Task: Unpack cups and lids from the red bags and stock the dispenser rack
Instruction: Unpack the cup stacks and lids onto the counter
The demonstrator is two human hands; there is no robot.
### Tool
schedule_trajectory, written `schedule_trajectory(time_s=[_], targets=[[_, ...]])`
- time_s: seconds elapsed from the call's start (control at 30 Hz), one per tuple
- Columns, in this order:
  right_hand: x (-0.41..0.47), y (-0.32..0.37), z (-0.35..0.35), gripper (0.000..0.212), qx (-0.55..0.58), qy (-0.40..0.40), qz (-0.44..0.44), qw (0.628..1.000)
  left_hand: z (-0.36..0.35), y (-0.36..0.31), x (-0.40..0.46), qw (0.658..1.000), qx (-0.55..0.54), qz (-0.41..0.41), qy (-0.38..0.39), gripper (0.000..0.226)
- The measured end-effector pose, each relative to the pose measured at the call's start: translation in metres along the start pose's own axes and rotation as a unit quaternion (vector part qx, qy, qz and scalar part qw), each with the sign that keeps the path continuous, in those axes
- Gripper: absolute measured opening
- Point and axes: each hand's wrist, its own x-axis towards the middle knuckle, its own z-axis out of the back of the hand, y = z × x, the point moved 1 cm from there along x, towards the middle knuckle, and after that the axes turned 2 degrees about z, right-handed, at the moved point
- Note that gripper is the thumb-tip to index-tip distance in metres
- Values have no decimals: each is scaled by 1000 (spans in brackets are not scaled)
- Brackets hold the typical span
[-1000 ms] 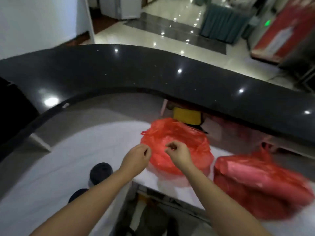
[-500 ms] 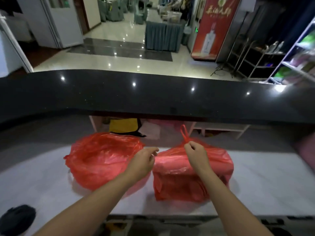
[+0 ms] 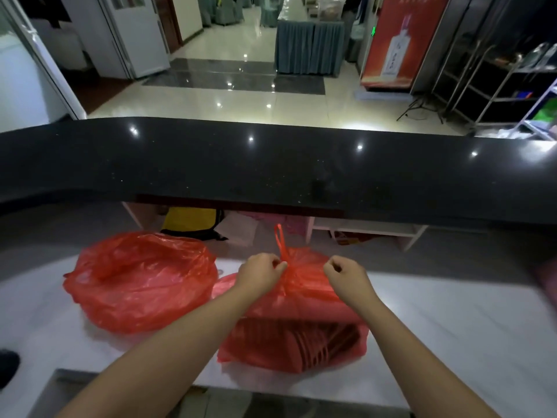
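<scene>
I am watching two red bags sitting on the white counter [image 3: 452,321], near its front edge. The knotted bag [image 3: 297,324] is lying at the middle, ribbed stacks showing through its plastic; the looser bag [image 3: 141,280] is resting just beside it toward the left. My left hand [image 3: 261,272] is pinching the knot [image 3: 284,263] with curled fingers. My right hand [image 3: 346,274] is curling at the bag's gathered top; whether it is gripping plastic, I cannot tell.

A black speckled counter ledge [image 3: 271,164] spans the view above the white table [image 3: 452,321]. Beneath it sits a yellow item [image 3: 190,220], possibly a bag. Beyond stand a red bottle banner [image 3: 398,40] and a grey-skirted table [image 3: 309,46].
</scene>
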Motion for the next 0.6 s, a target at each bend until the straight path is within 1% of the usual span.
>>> schedule_trajectory(time_s=[0.07,0.13,0.23,0.33,0.47,0.53,0.6], targets=[[8,-2,-9,26,-25,16,1,1000,-5,0,8,999,29,27,22,39],[16,-3,-20,24,-38,19,4,999,-11,1,18,997,39,40,45,38],[28,-2,-35,21,-63,39,16,997,-18,3,31,996,56,40,65,34],[37,-3,-42,14,-93,53,27,994,-27,6,42,993,63,31,94,34],[42,-6,-49,14,-119,59,39,990,-34,12,51,991,-13,14,135,34],[45,-5,-48,14,-126,64,49,989,-32,12,52,988,-73,-13,137,35],[46,-3,-46,19,-114,70,75,988,-26,11,50,981,-144,-21,127,32]])
